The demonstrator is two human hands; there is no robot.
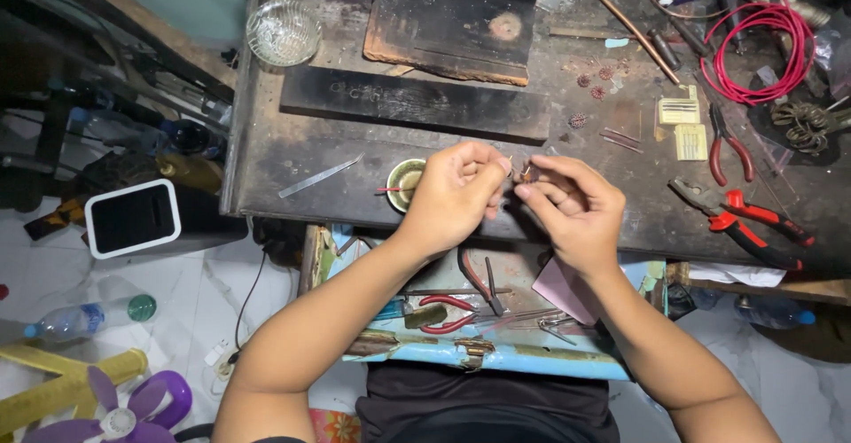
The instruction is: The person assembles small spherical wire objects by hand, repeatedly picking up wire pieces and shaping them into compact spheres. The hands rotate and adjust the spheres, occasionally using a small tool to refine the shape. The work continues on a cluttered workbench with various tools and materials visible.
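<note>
My left hand [456, 190] and my right hand [572, 203] meet above the front edge of a dark, scorched workbench [355, 155]. Between their fingertips they pinch a tiny piece of thin copper-coloured wire [526, 173]. Both hands have fingers curled in on it; its exact shape is too small to tell. Just left of my left hand stands a small round metal dish [403, 181] with a red-tipped tool lying in it.
Red-handled pliers [749, 226] and smaller cutters [729, 146] lie at right, near a red wire coil [762, 48]. A glass bowl [282, 32], charred wooden blocks [452, 17] and a metal strip [319, 176] sit further back. An open drawer [479, 305] below holds tools.
</note>
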